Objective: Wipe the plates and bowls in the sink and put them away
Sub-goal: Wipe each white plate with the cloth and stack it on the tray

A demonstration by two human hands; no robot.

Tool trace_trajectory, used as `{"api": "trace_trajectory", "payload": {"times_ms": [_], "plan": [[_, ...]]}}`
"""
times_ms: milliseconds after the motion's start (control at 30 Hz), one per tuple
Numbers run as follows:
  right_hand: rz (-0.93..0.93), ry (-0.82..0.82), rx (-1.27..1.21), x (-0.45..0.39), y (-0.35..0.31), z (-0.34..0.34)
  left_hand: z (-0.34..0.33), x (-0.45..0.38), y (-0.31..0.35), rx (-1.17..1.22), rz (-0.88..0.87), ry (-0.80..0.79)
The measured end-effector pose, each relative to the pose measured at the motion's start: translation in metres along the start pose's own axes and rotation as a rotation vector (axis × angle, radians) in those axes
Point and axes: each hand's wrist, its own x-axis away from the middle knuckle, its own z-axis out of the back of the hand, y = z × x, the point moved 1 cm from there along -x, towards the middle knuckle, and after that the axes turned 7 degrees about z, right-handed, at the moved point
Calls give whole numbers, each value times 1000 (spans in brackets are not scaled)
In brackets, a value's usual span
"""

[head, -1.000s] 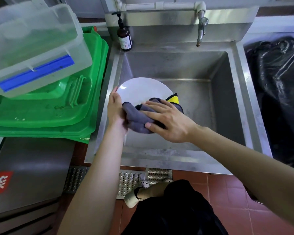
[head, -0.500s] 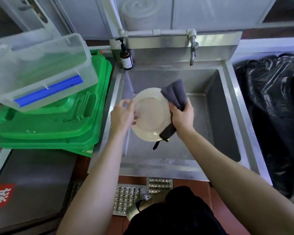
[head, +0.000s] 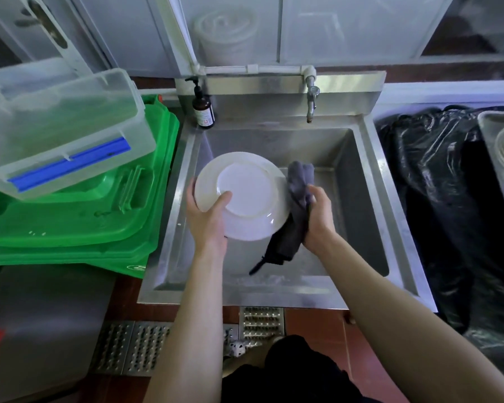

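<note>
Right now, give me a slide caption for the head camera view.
Left hand holds a white plate over the steel sink while right hand grips a gray cloth.

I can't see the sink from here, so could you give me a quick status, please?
Left hand holds white plate, underside up, over sink. Right hand grips grey cloth at plate's edge. Nothing in the way.

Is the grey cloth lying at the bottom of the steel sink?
No, the right hand grips the grey cloth above the steel sink, beside the white plate.
</note>
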Motion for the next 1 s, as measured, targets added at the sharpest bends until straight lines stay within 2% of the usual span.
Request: {"api": "trace_trajectory", "payload": {"times_ms": [67, 167, 267, 367, 433, 500, 533, 600, 733, 800, 833, 900, 933, 1000], "plan": [[37, 39, 174, -4, -6, 11, 5, 1, 4, -63, -68, -10], [325, 63, 689, -6, -32, 16, 10, 5, 9, -175, -145, -35], [648, 61, 829, 3, -73, 0, 7, 14, 7, -274, -156, -71], [1058, 67, 928, 14, -96, -30, -4, 27, 5, -265, -181, -72], [1215, 7, 1291, 20, -90, -47, -11, 29, 5, -265, -185, -65], [1234, -158, 1704, 19, -68, -47, -17, 29, 9, -204, -136, -28], [1217, -250, 1806, 18, -55, -41, -19, 28, 10, -169, -108, 2], [1201, -336, 1824, 13, -37, -25, -20, 26, 10, -137, -93, 38], [1263, -250, 1812, 2, -43, -19, -22, 16, 5, -133, -103, 72], [1304, -296, 1771, 3, -49, -22, -27, 10, 6, -107, -98, 124], [1304, -397, 1694, 6, -51, -23, -31, 8, 8, -99, -100, 150], [1158, -666, 1515, 12, -56, -23, -42, 9, 16, -122, -111, 163], [1082, -706, 1401, 9, -61, -23, -47, 9, 19, -144, -115, 155], [1065, -559, 1189, -7, -69, -21, -56, 7, 25, -192, -136, 127]]}}
